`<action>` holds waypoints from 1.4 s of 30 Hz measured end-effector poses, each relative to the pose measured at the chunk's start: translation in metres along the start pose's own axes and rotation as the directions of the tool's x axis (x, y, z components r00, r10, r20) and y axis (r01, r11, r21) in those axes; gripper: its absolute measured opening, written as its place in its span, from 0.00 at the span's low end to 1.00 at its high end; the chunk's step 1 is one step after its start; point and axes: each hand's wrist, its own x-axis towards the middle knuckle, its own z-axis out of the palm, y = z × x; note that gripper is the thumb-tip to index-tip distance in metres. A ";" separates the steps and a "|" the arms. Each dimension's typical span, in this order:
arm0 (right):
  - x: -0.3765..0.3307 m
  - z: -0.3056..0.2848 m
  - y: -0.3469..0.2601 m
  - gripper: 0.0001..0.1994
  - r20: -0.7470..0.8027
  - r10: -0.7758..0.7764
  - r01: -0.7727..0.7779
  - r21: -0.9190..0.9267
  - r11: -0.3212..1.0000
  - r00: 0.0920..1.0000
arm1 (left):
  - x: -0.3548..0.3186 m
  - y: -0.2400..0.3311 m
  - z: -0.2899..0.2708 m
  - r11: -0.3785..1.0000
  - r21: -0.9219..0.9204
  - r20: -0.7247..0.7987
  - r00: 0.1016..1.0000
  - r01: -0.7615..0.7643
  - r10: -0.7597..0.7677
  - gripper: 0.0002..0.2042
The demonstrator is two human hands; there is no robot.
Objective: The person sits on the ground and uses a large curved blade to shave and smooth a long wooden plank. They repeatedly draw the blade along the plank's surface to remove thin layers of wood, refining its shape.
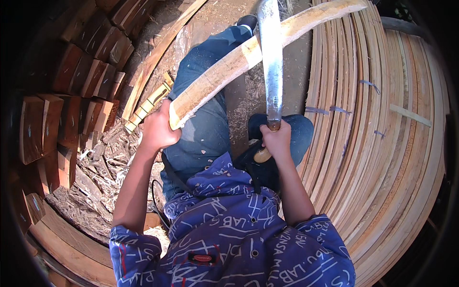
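My left hand (159, 125) is closed around the near end of a long pale wooden strip (220, 72), which slants up to the far right above my left leg. My right hand (277, 137) grips the wooden handle of a machete (272, 79), its broad metal blade pointing away from me. The blade crosses over the strip near its middle and hides a short stretch of it; whether the two touch I cannot tell. Against my left leg, just beyond my left hand, leans a yellowish wooden machete sheath (150, 104) with bands around it.
Long thin boards (373, 129), some tied with bluish strips, are stacked on my right. Cut wooden blocks (52, 119) are piled on my left. Wood chips (95, 191) litter the ground there, and another narrow strip (158, 50) lies beyond the sheath.
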 end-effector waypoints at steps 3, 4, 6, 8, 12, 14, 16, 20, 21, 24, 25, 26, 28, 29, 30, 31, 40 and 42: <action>0.005 -0.006 0.006 0.06 0.013 -0.300 0.296 -0.196 0.935 0.954 | 0.003 0.007 -0.006 1.000 0.006 -0.028 1.000 -0.013 0.013 0.19; 0.007 -0.013 0.005 0.06 0.035 -0.335 0.333 -0.240 0.912 0.942 | 0.004 0.007 -0.006 1.000 0.014 -0.013 1.000 -0.001 0.001 0.20; 0.010 -0.014 -0.002 0.06 0.036 -0.359 0.357 -0.233 0.905 0.933 | 0.005 0.006 -0.009 0.999 0.043 0.018 1.000 0.012 -0.013 0.21; 0.011 -0.008 -0.008 0.07 -0.010 -0.342 0.338 -0.131 0.932 0.940 | 0.006 0.007 -0.006 0.997 0.067 0.039 0.999 0.029 -0.032 0.21; 0.006 0.016 -0.015 0.09 -0.070 -0.311 0.304 -0.088 0.949 0.948 | 0.003 0.007 -0.004 0.996 0.090 -0.021 1.000 0.003 -0.001 0.22; 0.003 0.021 0.002 0.09 -0.075 -0.370 0.358 -0.134 0.924 0.926 | 0.001 0.013 -0.010 0.993 0.112 -0.012 1.000 0.027 -0.026 0.22; 0.005 0.008 0.011 0.10 -0.043 -0.313 0.306 -0.127 0.944 0.949 | 0.000 0.009 -0.008 0.992 0.125 -0.035 0.999 -0.008 0.013 0.23; 0.002 -0.003 0.005 0.07 -0.014 -0.118 0.119 0.137 0.983 0.993 | 0.003 0.007 -0.001 0.983 0.182 -0.015 1.000 -0.017 0.020 0.27; -0.001 -0.002 0.002 0.05 0.017 -0.054 0.048 0.263 0.964 0.998 | 0.002 0.006 0.000 0.982 0.187 -0.011 1.000 -0.002 0.004 0.27; 0.012 0.000 0.035 0.04 -0.178 -0.489 0.489 -0.047 0.871 0.854 | 0.003 0.004 0.001 0.984 0.175 -0.014 0.999 -0.041 0.044 0.27; 0.010 0.002 0.039 0.04 -0.193 -0.666 0.631 -0.217 0.745 0.720 | -0.003 0.002 -0.002 0.983 0.180 -0.022 0.999 -0.027 0.031 0.27; 0.010 0.000 0.042 0.04 -0.155 -0.548 0.531 -0.141 0.835 0.822 | -0.005 0.001 -0.005 0.982 0.184 -0.033 0.998 -0.041 0.048 0.27; 0.013 -0.011 0.041 0.05 -0.024 -0.282 0.282 -0.014 0.959 0.959 | 0.001 0.009 -0.008 0.972 0.234 0.014 1.000 -0.019 0.017 0.28; 0.009 -0.015 0.027 0.06 0.039 -0.154 0.152 0.044 0.987 0.987 | 0.000 0.011 -0.011 0.965 0.264 0.035 0.999 0.011 -0.021 0.29; 0.010 -0.017 0.023 0.06 0.067 -0.115 0.104 0.148 0.983 0.991 | -0.001 0.012 -0.011 0.965 0.261 0.031 0.999 0.017 -0.026 0.32; 0.010 -0.016 0.022 0.06 0.089 -0.072 0.049 0.246 0.968 0.993 | 0.000 0.013 -0.008 0.967 0.253 0.032 0.999 0.014 -0.023 0.34; 0.020 -0.018 0.030 0.06 -0.051 -0.131 0.136 0.133 0.982 0.990 | -0.003 0.009 -0.014 0.978 0.207 0.072 0.996 0.034 -0.050 0.34; 0.028 -0.024 0.034 0.06 -0.044 -0.121 0.126 0.135 0.983 0.992 | -0.001 0.009 -0.011 0.975 0.222 0.068 0.997 0.029 -0.045 0.34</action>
